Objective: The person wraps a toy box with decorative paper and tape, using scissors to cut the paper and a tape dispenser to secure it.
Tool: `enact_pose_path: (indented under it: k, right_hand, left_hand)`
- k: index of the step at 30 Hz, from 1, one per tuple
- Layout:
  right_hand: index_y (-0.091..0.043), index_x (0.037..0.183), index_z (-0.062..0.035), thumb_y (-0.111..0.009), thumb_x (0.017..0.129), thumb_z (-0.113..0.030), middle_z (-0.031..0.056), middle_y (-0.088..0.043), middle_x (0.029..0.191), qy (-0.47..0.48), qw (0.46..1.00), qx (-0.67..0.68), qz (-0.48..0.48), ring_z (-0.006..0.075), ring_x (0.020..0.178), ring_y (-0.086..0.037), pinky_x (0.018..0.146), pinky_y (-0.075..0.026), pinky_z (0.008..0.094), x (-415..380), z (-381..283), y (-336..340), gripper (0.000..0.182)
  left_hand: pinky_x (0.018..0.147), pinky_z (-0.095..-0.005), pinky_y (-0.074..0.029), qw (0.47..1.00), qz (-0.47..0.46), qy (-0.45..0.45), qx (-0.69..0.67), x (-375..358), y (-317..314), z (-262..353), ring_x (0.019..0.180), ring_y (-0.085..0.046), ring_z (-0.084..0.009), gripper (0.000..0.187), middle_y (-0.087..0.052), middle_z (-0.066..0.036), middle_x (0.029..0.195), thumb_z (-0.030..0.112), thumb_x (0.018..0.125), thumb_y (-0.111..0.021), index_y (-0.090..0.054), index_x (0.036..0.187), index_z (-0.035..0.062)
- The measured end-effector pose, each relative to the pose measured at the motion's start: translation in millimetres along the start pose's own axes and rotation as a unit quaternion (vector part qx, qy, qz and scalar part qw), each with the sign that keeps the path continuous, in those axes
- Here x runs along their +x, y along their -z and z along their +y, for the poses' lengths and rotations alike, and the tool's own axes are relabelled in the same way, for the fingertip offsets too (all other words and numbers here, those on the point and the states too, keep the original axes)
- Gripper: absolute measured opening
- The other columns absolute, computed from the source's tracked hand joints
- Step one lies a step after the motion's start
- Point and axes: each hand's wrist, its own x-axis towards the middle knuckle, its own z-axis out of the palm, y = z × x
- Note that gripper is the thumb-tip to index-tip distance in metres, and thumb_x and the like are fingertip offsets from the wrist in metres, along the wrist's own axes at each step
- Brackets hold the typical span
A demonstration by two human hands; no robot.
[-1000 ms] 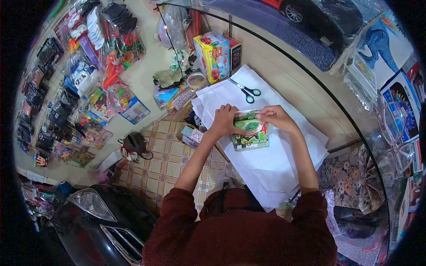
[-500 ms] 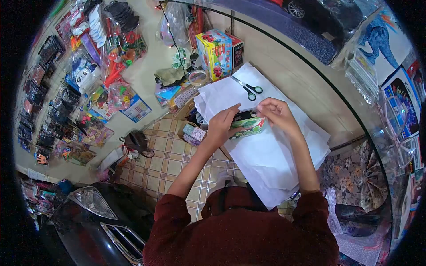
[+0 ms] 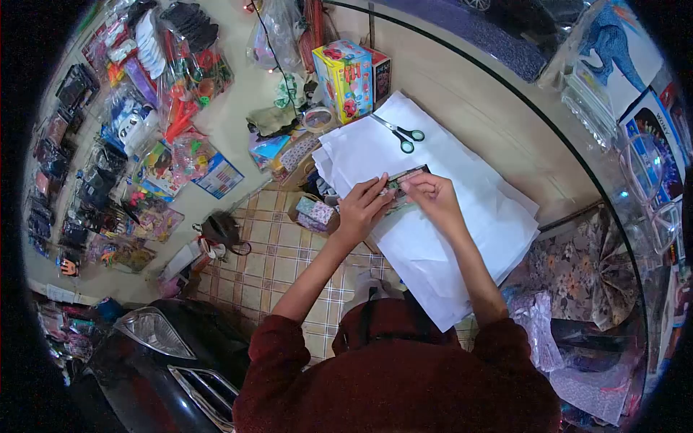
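You now have both hands close together at the box (image 3: 398, 190), over the upper middle of the white paper (image 3: 458, 234). A second ago its green front showed plainly; half a second ago it was tipped edge-up, with your right hand a little off it. Now your right hand (image 3: 420, 189) is back at it, fingers drawn narrow at its far edge, and your left hand (image 3: 375, 203) holds its near side. So the work seems centred on that edge rather than the front. Your fingers cover much of the box, so I cannot tell whether the right hand pinches it or only touches. The scissors (image 3: 395, 129) lie just beyond on the paper, untouched.
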Motion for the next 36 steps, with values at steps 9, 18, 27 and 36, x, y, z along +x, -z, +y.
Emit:
enact_pose_path:
  k: [9, 18, 27, 36]
  right_hand:
    - [-0.061, 0.109, 0.001, -0.072, 0.083, -0.015, 0.0047, -0.07, 0.071, 0.029, 0.993, -0.068, 0.087, -0.0002, 0.055, -0.054, 0.046, -0.03, 0.0183, -9, 5, -15, 0.032]
    - [-0.043, 0.085, -0.008, -0.075, 0.08, -0.011, 0.0028, -0.065, 0.063, 0.05, 0.985, 0.004, 0.167, 0.0042, 0.058, -0.061, 0.045, -0.03, 0.0176, -12, 28, -27, 0.032]
    - [-0.038, 0.077, -0.0102, -0.076, 0.079, -0.012, 0.0037, -0.063, 0.064, 0.081, 0.982, 0.027, 0.166, 0.0051, 0.058, -0.061, 0.046, -0.029, 0.0176, -5, 41, -27, 0.038]
    - [-0.035, 0.075, -0.0113, -0.075, 0.08, -0.01, 0.0003, -0.055, 0.068, 0.056, 0.985, 0.07, 0.145, 0.0072, 0.062, -0.063, 0.05, -0.035, 0.0179, -5, 37, -20, 0.04]
  left_hand:
    - [0.074, -0.0326, -0.054, 1.0, 0.008, 0.006, 0.004, 1, 0, 4, 0.095, -0.062, -0.0252, 0.029, -0.065, -0.006, 0.117, 0.012, 0.067, -0.076, -0.07, 0.096, 0.0109]
    - [0.076, -0.0334, -0.054, 1.0, 0.025, 0.016, 0.002, -1, -4, 5, 0.094, -0.062, -0.0259, 0.029, -0.065, -0.006, 0.116, 0.01, 0.065, -0.076, -0.069, 0.094, 0.0099]
    - [0.076, -0.0332, -0.053, 1.0, 0.023, 0.013, 0.014, -2, -2, 8, 0.096, -0.062, -0.0262, 0.029, -0.065, -0.004, 0.116, 0.012, 0.066, -0.077, -0.069, 0.094, 0.0115]
    - [0.071, -0.032, -0.052, 0.998, -0.038, 0.03, 0.031, 7, 3, 11, 0.09, -0.061, -0.0215, 0.038, -0.064, -0.002, 0.109, 0.018, 0.069, -0.074, -0.066, 0.105, 0.0181]
